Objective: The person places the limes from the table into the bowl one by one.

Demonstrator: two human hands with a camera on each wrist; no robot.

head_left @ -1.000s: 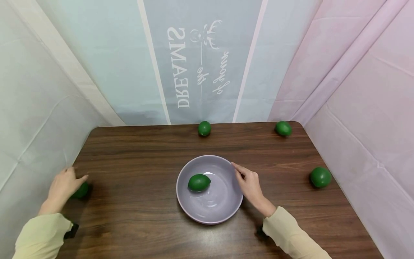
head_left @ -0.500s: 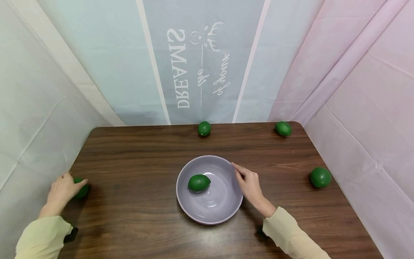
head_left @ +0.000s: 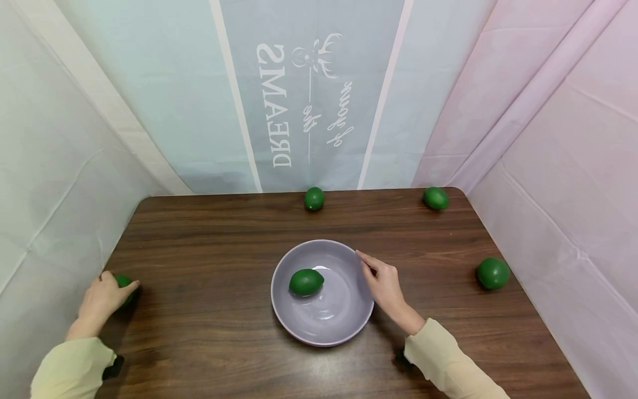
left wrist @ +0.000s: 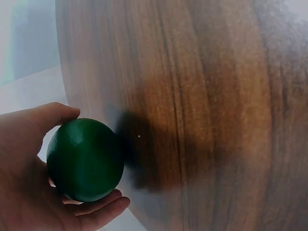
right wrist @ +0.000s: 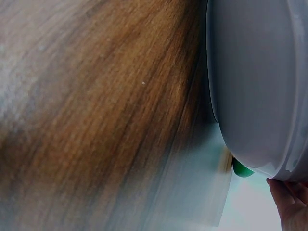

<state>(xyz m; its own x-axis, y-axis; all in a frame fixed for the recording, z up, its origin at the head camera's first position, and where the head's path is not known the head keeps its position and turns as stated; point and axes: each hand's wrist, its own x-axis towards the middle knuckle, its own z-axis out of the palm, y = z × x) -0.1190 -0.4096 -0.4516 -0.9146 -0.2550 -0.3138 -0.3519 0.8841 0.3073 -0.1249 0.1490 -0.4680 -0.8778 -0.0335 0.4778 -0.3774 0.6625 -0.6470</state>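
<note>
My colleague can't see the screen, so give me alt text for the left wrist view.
A left hand grips a green lime-like fruit at lower left. A brown wood-grained tabletop, shadowed beside the fruit, fills most of the rest.

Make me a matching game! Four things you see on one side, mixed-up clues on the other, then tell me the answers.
Things:
1. bowl
2. left hand
3. table
4. right hand

Clues:
A. brown, with a wood grain
B. at the bowl's rim
C. greyish purple
D. holding a green fruit

Right pairs: 1-C, 2-D, 3-A, 4-B
</note>
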